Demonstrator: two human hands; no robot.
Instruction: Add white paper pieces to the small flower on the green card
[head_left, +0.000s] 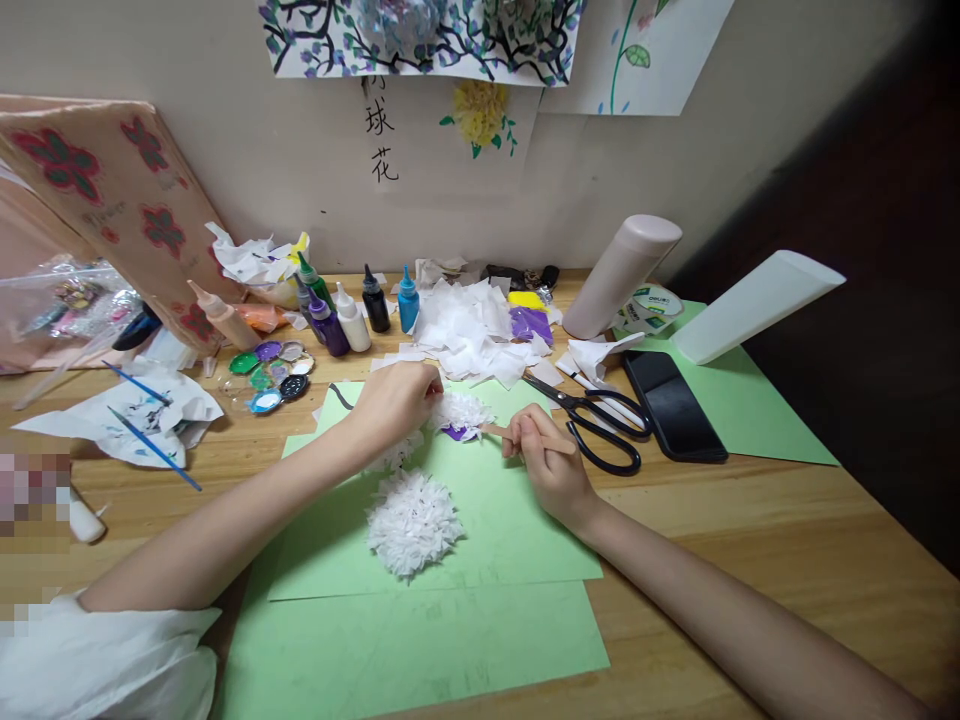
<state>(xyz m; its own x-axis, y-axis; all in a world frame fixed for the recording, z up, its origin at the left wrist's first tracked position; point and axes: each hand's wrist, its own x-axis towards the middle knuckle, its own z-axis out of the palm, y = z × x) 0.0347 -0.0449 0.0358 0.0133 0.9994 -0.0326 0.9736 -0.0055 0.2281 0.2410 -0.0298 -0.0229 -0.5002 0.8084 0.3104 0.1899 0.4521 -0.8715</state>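
On the green paper (517, 530) lie several fluffy white paper flowers. The nearest flower (415, 524) is the fullest, and another is partly covered by my left forearm. The farthest flower (466, 408) has a purple patch (455, 433) at its lower edge. My left hand (401, 395) is closed at this flower's left side, fingers bent down; what they pinch is hidden. With my right hand (547, 465) I grip a flat wooden craft stick (559, 444), its tip reaching the flower's right edge by the purple patch.
Behind the flowers is a heap of white tissue squares (472, 325), with paint bottles (328, 328) and a paint palette (271, 375) to its left. Black-handled scissors (600, 415), a phone (675, 405) and two upright bottles (619, 275) stand or lie right. Brushes (155, 448) rest left.
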